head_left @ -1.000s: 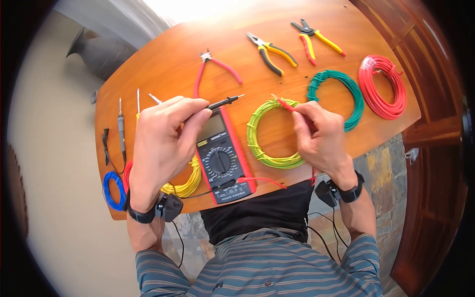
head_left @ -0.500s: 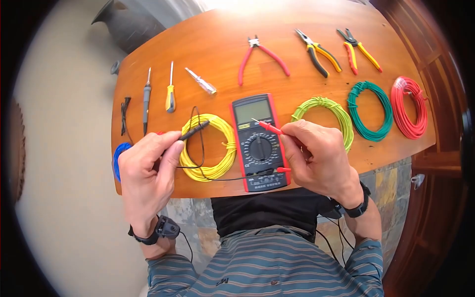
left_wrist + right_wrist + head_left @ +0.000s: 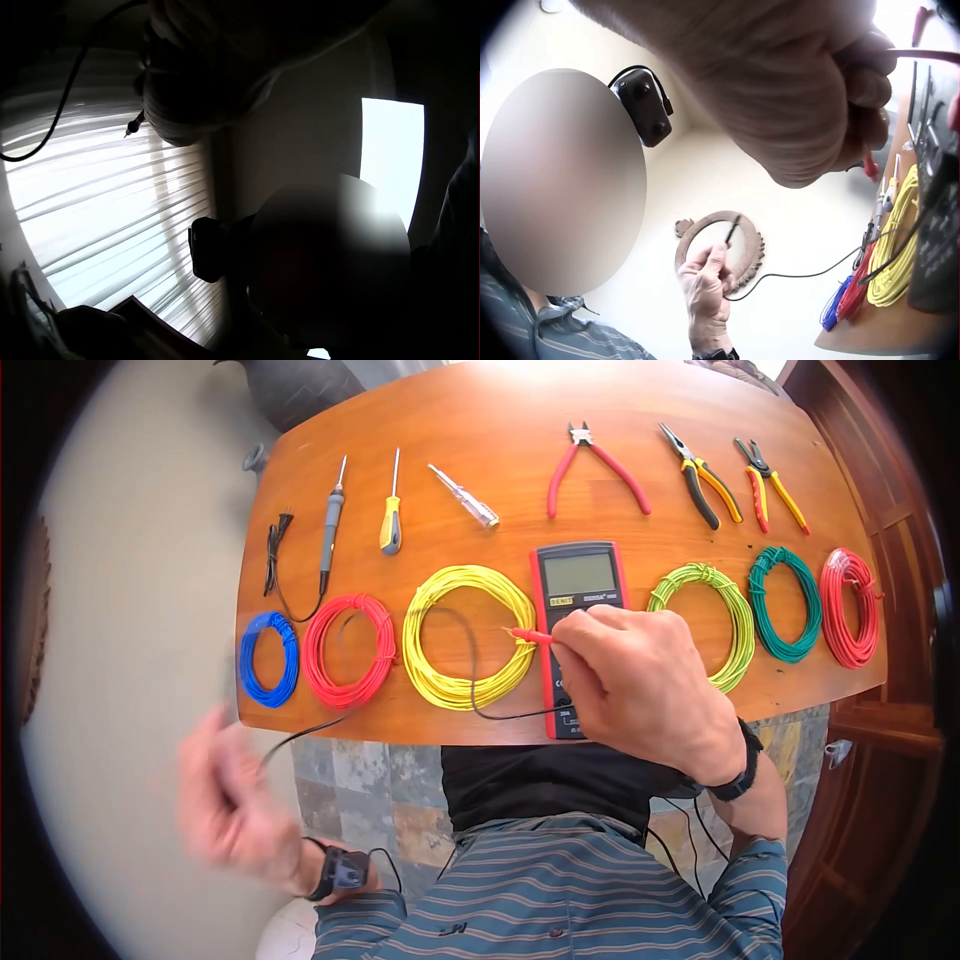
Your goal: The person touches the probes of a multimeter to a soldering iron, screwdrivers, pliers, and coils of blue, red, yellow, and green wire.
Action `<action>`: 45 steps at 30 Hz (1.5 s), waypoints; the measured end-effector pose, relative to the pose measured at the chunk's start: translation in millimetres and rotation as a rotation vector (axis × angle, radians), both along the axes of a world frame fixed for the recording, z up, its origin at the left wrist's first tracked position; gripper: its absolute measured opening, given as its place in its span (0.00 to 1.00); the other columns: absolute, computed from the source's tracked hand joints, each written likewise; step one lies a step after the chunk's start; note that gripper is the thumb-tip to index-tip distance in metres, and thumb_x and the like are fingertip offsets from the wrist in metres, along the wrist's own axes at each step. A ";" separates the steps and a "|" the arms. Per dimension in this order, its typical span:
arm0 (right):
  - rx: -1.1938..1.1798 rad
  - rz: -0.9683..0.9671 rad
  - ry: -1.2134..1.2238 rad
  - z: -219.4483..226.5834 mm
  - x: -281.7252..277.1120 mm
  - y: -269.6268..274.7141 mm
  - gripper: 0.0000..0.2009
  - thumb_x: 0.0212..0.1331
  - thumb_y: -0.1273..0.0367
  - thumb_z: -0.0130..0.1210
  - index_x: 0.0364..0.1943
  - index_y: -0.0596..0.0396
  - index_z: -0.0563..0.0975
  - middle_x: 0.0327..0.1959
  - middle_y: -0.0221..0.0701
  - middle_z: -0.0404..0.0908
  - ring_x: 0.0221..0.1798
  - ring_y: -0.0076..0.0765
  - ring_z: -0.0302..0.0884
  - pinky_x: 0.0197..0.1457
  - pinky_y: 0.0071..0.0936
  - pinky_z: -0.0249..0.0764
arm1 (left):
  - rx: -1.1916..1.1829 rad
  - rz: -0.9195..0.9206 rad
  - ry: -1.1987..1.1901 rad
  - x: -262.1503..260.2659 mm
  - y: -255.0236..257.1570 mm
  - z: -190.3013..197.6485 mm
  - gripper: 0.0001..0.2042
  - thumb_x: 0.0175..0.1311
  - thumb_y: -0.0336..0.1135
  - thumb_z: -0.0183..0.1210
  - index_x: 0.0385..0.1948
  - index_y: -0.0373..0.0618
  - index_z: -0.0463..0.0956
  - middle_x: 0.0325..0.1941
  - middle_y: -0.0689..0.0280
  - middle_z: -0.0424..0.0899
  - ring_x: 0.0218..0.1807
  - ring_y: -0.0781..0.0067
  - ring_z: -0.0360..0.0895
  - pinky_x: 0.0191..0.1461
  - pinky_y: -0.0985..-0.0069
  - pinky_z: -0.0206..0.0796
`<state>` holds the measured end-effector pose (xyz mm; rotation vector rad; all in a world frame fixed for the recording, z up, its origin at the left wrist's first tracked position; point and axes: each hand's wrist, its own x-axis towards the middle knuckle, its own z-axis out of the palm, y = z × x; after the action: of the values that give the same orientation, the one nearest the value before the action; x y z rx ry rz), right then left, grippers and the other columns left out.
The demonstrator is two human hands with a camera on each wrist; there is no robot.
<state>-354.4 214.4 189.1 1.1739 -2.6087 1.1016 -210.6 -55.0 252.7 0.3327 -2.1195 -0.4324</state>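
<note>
My left hand (image 3: pixel 235 795), blurred in the head view, is off the table's left front corner. The right wrist view shows it pinching a black test probe (image 3: pixel 733 228), tip up; the probe's tip also shows dark in the left wrist view. A black lead (image 3: pixel 300 734) runs from this hand back over the table. My right hand (image 3: pixel 645 690) grips a red test probe (image 3: pixel 530 635) between thumb and fingers, its tip pointing left over the edge of the yellow wire coil (image 3: pixel 425 675). Beneath that hand lies a red and black multimeter (image 3: pixel 580 572), its dial mostly hidden.
Blue (image 3: pixel 250 670), red (image 3: pixel 320 685), yellow-green (image 3: pixel 738 645), green (image 3: pixel 765 610) and another red wire coil (image 3: pixel 832 615) line the table's front. Behind lie a soldering iron (image 3: pixel 331 530), screwdriver (image 3: pixel 391 525), tester screwdriver (image 3: pixel 465 498), cutters (image 3: pixel 568 465), long-nose pliers (image 3: pixel 695 475) and wire strippers (image 3: pixel 759 475).
My left hand has swung left and toward me with the black probe, off the table, drawing its lead along. My right hand with the red probe has shifted left from the yellow-green coil to over the multimeter.
</note>
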 end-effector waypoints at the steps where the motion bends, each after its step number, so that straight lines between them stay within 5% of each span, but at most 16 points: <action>1: 0.061 -0.005 0.018 -3.1 1.1 -5.4 0.05 0.60 0.76 0.64 0.30 0.59 0.78 0.21 0.38 0.77 0.25 0.52 0.79 0.27 0.43 0.72 | 0.015 -0.117 -0.173 -5.3 -1.6 -5.0 0.07 0.70 0.21 0.65 0.46 0.32 0.87 0.30 0.66 0.82 0.28 0.81 0.70 0.30 0.79 0.62; 5: 0.142 -0.025 0.025 -7.8 4.6 -15.9 0.05 0.59 0.76 0.64 0.30 0.59 0.78 0.21 0.39 0.78 0.25 0.52 0.79 0.26 0.44 0.71 | 0.170 -0.310 -0.450 -27.4 -5.5 -40.2 0.07 0.67 0.21 0.67 0.45 0.34 0.86 0.26 0.63 0.79 0.25 0.77 0.71 0.29 0.75 0.61; 13: 0.103 -0.076 0.038 -5.8 5.5 -21.3 0.05 0.59 0.77 0.64 0.29 0.60 0.78 0.22 0.41 0.79 0.26 0.53 0.80 0.27 0.45 0.72 | 0.154 -0.425 -0.509 -52.9 -10.1 -66.2 0.06 0.66 0.23 0.68 0.42 0.34 0.86 0.26 0.59 0.80 0.22 0.69 0.71 0.27 0.72 0.62; 16: 0.171 -0.036 0.045 -6.3 5.1 -19.4 0.04 0.54 0.75 0.61 0.29 0.60 0.77 0.24 0.41 0.82 0.27 0.50 0.84 0.29 0.44 0.79 | 0.114 -0.392 -0.471 -57.5 -13.3 -74.0 0.06 0.67 0.23 0.68 0.42 0.34 0.86 0.26 0.59 0.80 0.22 0.70 0.71 0.27 0.72 0.62; 25: 0.146 -0.045 0.049 -11.6 4.8 -22.5 0.05 0.56 0.75 0.61 0.27 0.59 0.75 0.23 0.40 0.80 0.25 0.50 0.83 0.29 0.44 0.78 | 0.185 -0.409 -0.331 -63.8 -17.0 -80.2 0.06 0.70 0.23 0.67 0.45 0.34 0.86 0.27 0.58 0.81 0.23 0.70 0.73 0.28 0.72 0.63; 45: 0.134 -0.056 -0.007 -8.9 8.4 -21.2 0.04 0.59 0.78 0.63 0.31 0.60 0.79 0.24 0.41 0.80 0.26 0.54 0.80 0.28 0.45 0.73 | 0.222 -0.409 -0.481 -61.8 -11.3 -74.4 0.05 0.68 0.23 0.67 0.42 0.33 0.86 0.29 0.57 0.84 0.24 0.67 0.75 0.28 0.71 0.65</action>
<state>-346.0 193.2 180.2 1.1146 -2.7403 0.9351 -272.4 -66.3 178.3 0.1304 -2.6249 -0.9038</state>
